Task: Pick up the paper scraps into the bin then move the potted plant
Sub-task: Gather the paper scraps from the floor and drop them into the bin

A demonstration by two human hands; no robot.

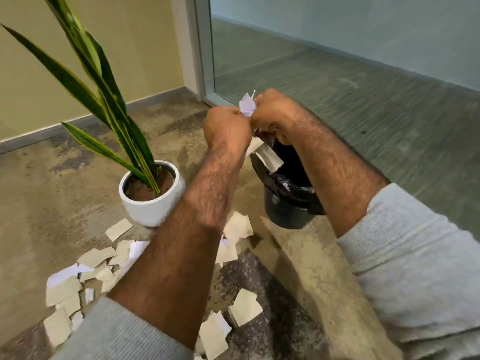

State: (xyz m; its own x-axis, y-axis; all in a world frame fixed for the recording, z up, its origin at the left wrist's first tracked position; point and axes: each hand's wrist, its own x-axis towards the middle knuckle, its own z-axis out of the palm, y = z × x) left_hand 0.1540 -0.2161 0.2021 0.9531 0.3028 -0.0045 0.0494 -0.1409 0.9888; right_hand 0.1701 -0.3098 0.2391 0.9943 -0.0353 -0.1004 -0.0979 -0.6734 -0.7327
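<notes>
Currently, in the head view, both hands are raised together above the bin point(288, 203). The left hand point(227, 127) is closed in a fist, and the right hand point(272, 113) is closed beside it, the two touching at the knuckles. A crumpled piece of white paper point(246, 105) sticks up between them, pinched by the fingers of both hands. More paper point(267, 155) hangs below the hands at the bin's rim; which hand holds it cannot be told.

The bin is dark, lined with a black bag, and stands on the floor point(39, 203) under the right forearm. The potted plant point(153, 196) stands just left of the bin, partly behind the left forearm. Its pot is white and round, filled with brown soil, and long green leaves with yellow edges rise up and to the left.

Paper scraps point(78, 276) lie scattered on the floor in front of the pot, near the viewer, with several more point(244, 306) between the two forearms. Grey sleeves point(415, 242) are pushed up on both arms. A glass door point(259, 48) and a beige wall point(142, 35) stand behind.
</notes>
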